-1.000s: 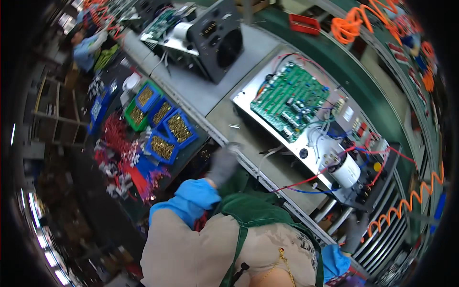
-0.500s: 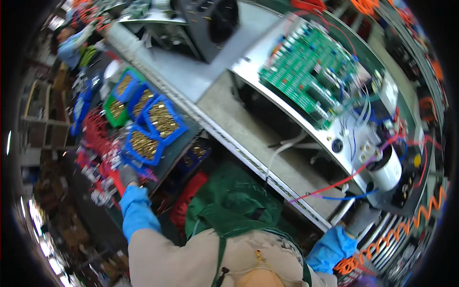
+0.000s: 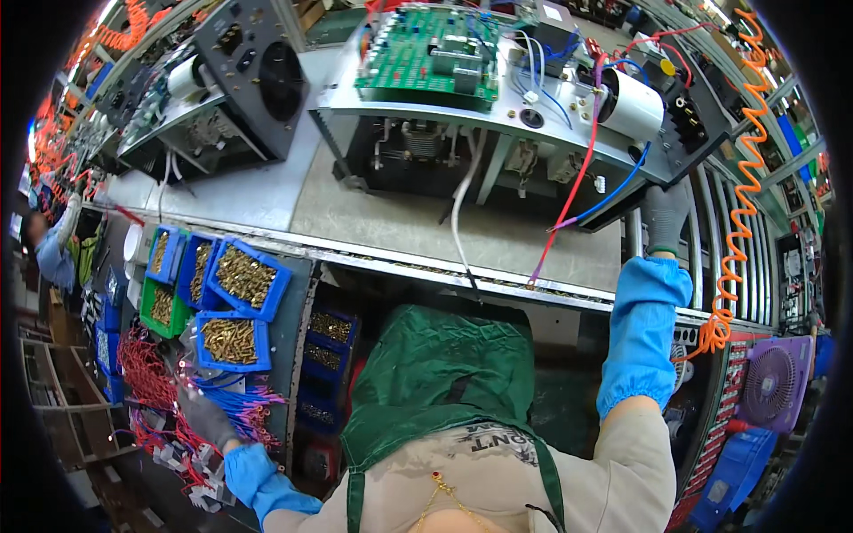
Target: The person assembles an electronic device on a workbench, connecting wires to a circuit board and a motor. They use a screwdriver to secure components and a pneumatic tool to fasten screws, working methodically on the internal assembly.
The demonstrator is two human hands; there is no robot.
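Observation:
My left hand (image 3: 206, 414), in a grey glove and blue sleeve, reaches down into the loose wires at the left. Blue-and-purple wires with ring ends (image 3: 242, 404) lie beside it, and red wires (image 3: 145, 366) lie beyond. Its fingertips are hidden among the wires. My right hand (image 3: 666, 218), also gloved, grips the lower right corner of an open metal chassis (image 3: 569, 133); some of its fingers are out of sight. On the chassis sit a green circuit board (image 3: 426, 58) and a white cylinder (image 3: 635, 105). A red wire (image 3: 582, 169) and a blue wire (image 3: 626, 188) hang over its front.
Blue bins of brass fasteners (image 3: 233, 339) and a green bin (image 3: 163, 308) stand at the left. Another chassis with a black fan (image 3: 282, 80) is farther left. Rollers (image 3: 742, 240), a coiled orange hose (image 3: 730, 240) and a purple fan (image 3: 775, 384) are at the right. Someone works at the far left.
My view has swung to the right and levelled out. My left hand has gone deeper into the wires, nearer the blue-and-purple ones. My right hand stays at the chassis corner.

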